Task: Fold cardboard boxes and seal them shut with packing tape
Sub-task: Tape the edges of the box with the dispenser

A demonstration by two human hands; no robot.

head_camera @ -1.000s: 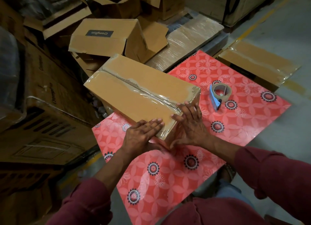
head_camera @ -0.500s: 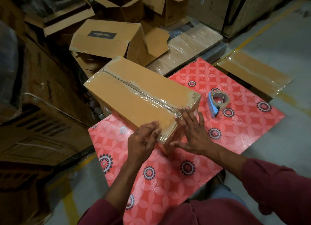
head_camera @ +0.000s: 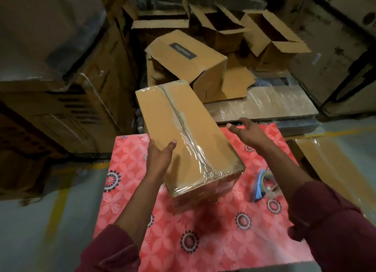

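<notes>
- The left hand (head_camera: 159, 158) is laid with thumb and fingers spread against the near left side of the sealed box (head_camera: 189, 133); a moment earlier both hands were pressing tape at its near end
- The right hand (head_camera: 247, 129) has been lifted off and is held open, fingers loose, just right of the box
- The tape dispenser (head_camera: 264, 185) lies below the right forearm on the red mat (head_camera: 203, 241)
- Beyond the fingertips, open boxes (head_camera: 270, 38) are stacked; sealing is judged finished, the box likely being moved aside

Tan box (head_camera: 189, 133) on pink floral mat (head_camera: 213, 231).
</notes>
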